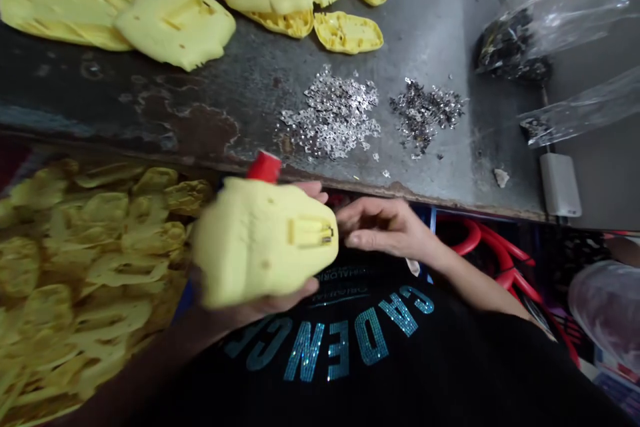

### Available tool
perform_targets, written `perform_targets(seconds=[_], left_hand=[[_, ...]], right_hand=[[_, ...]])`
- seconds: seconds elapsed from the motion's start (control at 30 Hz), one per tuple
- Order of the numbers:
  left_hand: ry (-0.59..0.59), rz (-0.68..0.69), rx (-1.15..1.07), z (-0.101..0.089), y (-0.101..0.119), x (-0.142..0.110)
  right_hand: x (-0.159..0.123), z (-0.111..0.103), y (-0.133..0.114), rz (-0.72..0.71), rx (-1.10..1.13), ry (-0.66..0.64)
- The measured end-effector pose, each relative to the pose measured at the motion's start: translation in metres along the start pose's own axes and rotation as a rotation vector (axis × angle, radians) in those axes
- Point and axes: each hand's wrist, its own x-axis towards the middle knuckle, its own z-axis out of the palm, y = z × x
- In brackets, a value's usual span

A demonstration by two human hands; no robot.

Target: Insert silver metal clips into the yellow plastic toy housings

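Note:
My left hand [287, 300] holds a yellow moulded plastic shell [260, 240] from below, fingers showing along both sides. The shell lies with its smooth outer face up and is blurred at its left end. In its recessed slot [310, 232] sit small metal contacts [327, 237] near the right end. A red piece [265, 167] sticks out beyond the shell's far edge; I cannot tell what it is. My right hand [383, 227] is just right of the shell's tip, thumb and fingers curled close together. Whatever its fingertips may hold is hidden or too small to make out.
On the metal table [430, 27] lie a pile of small silvery metal pieces [337, 113], a darker pile [425, 113] and several yellow shells [175, 23]. Plastic bags [515, 47] and a white box [560, 183] are at right. Many yellow parts [100, 267] fill the lower left.

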Motion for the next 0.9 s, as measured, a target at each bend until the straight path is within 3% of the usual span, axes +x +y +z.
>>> perform_targets(seconds=[0.1, 0.2, 0.3, 0.47, 0.67, 0.9], left_hand=[[0.086, 0.178, -0.031, 0.012, 0.004, 0.006], [0.069, 0.068, -0.195, 0.014, -0.002, 0.016], [0.014, 0.031, -0.246, 0.011, -0.012, 0.022], [-0.013, 0.017, -0.292, 0.007, -0.022, 0.023], [-0.075, -0.049, -0.355, 0.009, -0.024, 0.021], [-0.08, -0.048, -0.385, 0.017, -0.027, 0.023]], right_hand=[[-0.004, -0.043, -0.017, -0.194, -0.748, 0.311], [0.001, -0.074, -0.019, -0.236, -1.106, 0.328], [0.007, -0.084, -0.014, -0.278, -1.167, 0.23], [-0.002, -0.077, -0.013, -0.276, -1.156, 0.172], [-0.02, -0.071, -0.018, -0.202, -1.11, 0.173], [-0.008, -0.075, -0.021, -0.164, -1.132, 0.171]])
